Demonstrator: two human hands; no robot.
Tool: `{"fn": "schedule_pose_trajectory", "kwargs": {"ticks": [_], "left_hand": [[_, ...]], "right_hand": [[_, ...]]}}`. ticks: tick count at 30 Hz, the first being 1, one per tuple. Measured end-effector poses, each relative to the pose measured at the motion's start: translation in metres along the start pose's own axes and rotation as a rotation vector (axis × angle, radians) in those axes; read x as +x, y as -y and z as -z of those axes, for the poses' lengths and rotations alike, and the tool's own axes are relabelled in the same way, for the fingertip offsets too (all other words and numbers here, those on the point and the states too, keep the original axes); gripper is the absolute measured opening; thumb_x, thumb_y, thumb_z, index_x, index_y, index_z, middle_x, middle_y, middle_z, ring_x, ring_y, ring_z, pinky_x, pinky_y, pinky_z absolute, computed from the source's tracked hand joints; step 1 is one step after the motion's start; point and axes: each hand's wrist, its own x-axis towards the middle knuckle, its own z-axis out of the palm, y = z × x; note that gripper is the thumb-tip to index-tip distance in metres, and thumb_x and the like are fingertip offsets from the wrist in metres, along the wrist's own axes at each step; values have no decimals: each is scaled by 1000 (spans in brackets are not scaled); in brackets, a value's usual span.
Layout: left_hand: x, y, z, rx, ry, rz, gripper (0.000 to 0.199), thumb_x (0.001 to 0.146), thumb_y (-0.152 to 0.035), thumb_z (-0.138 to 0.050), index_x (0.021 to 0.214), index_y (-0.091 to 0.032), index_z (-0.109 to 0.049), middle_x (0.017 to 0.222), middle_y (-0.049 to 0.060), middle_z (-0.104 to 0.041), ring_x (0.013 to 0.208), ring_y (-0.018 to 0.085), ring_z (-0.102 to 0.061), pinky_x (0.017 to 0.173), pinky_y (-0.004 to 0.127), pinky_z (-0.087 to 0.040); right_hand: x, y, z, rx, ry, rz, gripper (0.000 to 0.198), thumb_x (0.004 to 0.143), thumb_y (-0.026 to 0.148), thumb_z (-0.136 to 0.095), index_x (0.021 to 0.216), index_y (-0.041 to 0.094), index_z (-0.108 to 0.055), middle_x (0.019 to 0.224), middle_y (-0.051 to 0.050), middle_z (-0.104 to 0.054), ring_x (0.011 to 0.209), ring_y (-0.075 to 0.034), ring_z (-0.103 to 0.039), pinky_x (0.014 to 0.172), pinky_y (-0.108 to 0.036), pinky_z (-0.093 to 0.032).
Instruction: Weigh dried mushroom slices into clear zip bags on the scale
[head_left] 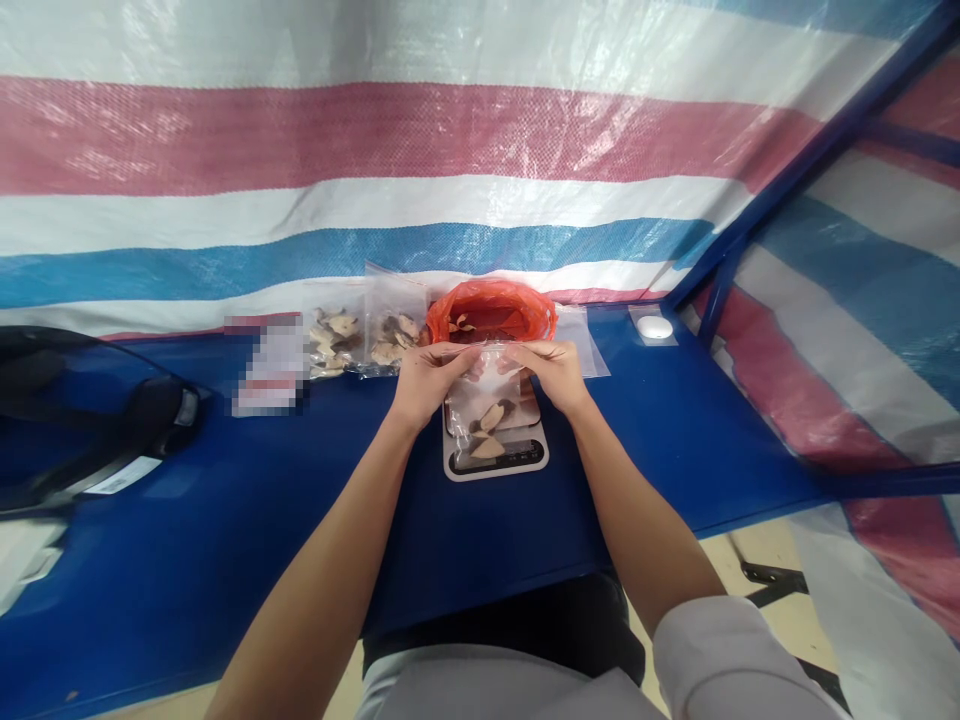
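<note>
A clear zip bag (463,412) hangs between my two hands, with a few dried slices (491,418), pale with dark edges, low inside it. My left hand (435,375) pinches its top edge on the left. On the right, the fingers of my right hand (551,368) are closed on the same edge. Below and behind the bag is a white kitchen scale (534,462) with a dark display strip, partly covered by the bag. Just beyond my hands stands an open red plastic bag (499,296) with more slices inside.
Two filled clear bags, one (335,345) farther left and one (396,335) nearer, stand left of the red bag. Flat clear bags (592,345) lie to its right, near a white oval object (655,328). A black bag-like item (97,420) sits on the blue table (285,530) at left.
</note>
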Motion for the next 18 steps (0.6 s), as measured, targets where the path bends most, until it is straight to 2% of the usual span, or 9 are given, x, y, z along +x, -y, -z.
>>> {"fn": "schedule_pose_trajectory", "kwargs": {"ticks": [3,8,14,18], "left_hand": [[1,3,6,-45,20,17,29,73,-46,-82,68,-17,-78,67,4,-74,63,17,-66,64,28,-54],[3,8,13,-40,35,4,29,76,-46,-78,69,-18,-78,71,5,-75,71,19,-68,69,30,-54],[4,3,17,-94,63,52,28,73,-47,-82,73,-18,-80,70,4,-73,69,18,-66,69,29,-54],[6,-3,20,-139,31,65,30,68,-47,-85,75,-17,-80,73,5,-73,67,16,-63,65,28,-54]], "right_hand": [[2,-2,1,-4,-11,7,28,75,50,-80,73,22,-82,76,-2,-78,71,-21,-74,67,-34,-63],[4,-6,1,4,-27,-1,29,74,51,-80,72,22,-81,75,-2,-78,70,-20,-73,66,-33,-63],[5,-6,-1,36,-19,-17,31,73,52,-81,75,22,-81,75,-2,-78,69,-20,-73,63,-32,-62],[6,-3,-6,71,-42,-78,35,69,55,-83,78,22,-80,74,-2,-77,64,-20,-72,56,-31,-60]]}}
